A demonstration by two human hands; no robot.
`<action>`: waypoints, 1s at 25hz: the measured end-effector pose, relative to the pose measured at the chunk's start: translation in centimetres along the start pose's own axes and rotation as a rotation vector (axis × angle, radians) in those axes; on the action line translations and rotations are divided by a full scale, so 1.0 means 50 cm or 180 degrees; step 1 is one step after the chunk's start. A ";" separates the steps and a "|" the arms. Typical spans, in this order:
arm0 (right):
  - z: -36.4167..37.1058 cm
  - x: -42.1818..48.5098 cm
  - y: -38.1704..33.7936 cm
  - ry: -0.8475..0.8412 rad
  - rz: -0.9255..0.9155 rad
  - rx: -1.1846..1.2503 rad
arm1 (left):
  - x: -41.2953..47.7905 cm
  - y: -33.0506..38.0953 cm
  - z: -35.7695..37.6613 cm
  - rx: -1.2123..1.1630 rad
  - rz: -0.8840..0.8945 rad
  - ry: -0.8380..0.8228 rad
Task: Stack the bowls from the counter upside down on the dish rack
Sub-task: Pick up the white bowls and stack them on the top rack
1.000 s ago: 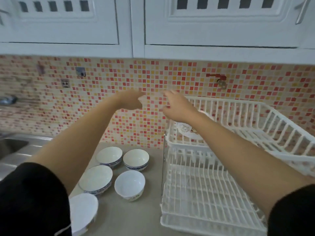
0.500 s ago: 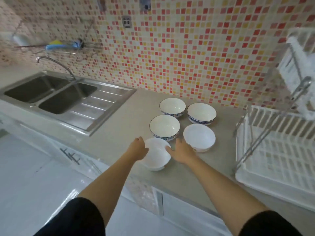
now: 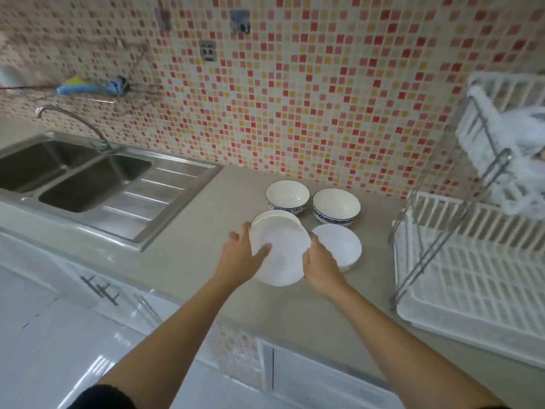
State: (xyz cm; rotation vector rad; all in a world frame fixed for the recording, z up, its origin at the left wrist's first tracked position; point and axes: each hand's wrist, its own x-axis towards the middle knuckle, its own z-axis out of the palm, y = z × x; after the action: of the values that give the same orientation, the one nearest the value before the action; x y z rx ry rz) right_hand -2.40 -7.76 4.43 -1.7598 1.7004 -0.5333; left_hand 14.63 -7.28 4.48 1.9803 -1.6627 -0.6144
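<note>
I hold a plain white bowl lifted off the counter and tilted, its open side facing me. My left hand grips its left rim and my right hand grips its right rim. Behind it a blue-rimmed bowl is mostly hidden. A white bowl sits to the right, and two blue-patterned bowls stand upright further back. The white two-tier dish rack stands at the right.
A steel double sink with a tap lies at the left of the beige counter. The mosaic tiled wall runs behind. White cabinet fronts lie below the counter edge.
Both hands have lifted the near white bowl off the counter and tilted it up. A second ago the hands were up by the rack and the view looked higher.
</note>
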 end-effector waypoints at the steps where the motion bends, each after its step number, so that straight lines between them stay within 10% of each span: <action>1: -0.048 -0.002 -0.018 0.0278 -0.0267 -0.0322 | 0.004 0.044 -0.030 -0.0319 0.0335 0.0252; 10: -0.461 -0.143 -0.108 0.2322 -0.2125 -0.1160 | -0.018 0.452 -0.204 -0.1914 0.2197 0.0053; 16: -0.755 -0.197 -0.020 0.1840 -0.1885 0.0280 | -0.023 0.687 -0.172 -0.2135 0.3105 -0.0178; 25: -0.946 -0.098 0.223 0.0967 -0.0789 -0.0368 | 0.072 0.908 -0.005 0.0027 0.2849 -0.0819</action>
State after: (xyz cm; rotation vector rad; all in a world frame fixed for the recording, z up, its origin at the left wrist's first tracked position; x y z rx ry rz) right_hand -42.86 -10.05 31.66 -2.0737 1.7506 -0.8646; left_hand -19.67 -17.50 32.65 0.9821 -2.4328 -0.5068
